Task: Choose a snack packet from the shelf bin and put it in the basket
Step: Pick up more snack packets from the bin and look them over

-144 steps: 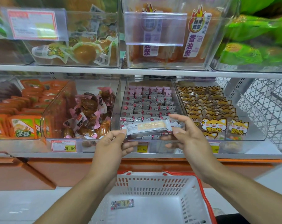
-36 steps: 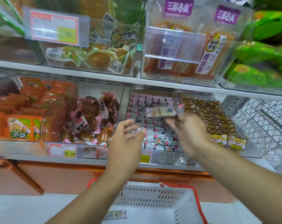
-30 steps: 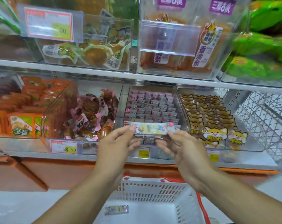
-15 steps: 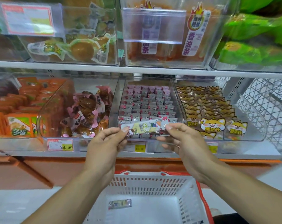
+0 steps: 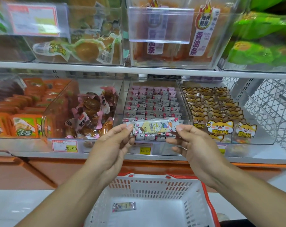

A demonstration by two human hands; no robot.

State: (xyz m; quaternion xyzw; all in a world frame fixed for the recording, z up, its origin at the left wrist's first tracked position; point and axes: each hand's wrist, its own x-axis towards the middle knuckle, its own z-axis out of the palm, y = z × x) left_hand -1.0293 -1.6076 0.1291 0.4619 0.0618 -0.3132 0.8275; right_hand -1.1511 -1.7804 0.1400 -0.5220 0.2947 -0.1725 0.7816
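The snack packet (image 5: 153, 127) is a slim, flat bar in glossy white-and-yellow wrap with cartoon print and pink spots, held level and face-on, pinched at each crimped end. It hangs in front of the clear shelf bin (image 5: 185, 102), at the bin's 6 o'clock edge (rows of matching pink-and-white packets fill it). The basket (image 5: 155, 185), white plastic lattice with a red rim, sits at 6 o'clock below the packet, one small packet (image 5: 124, 206) flat on its floor.
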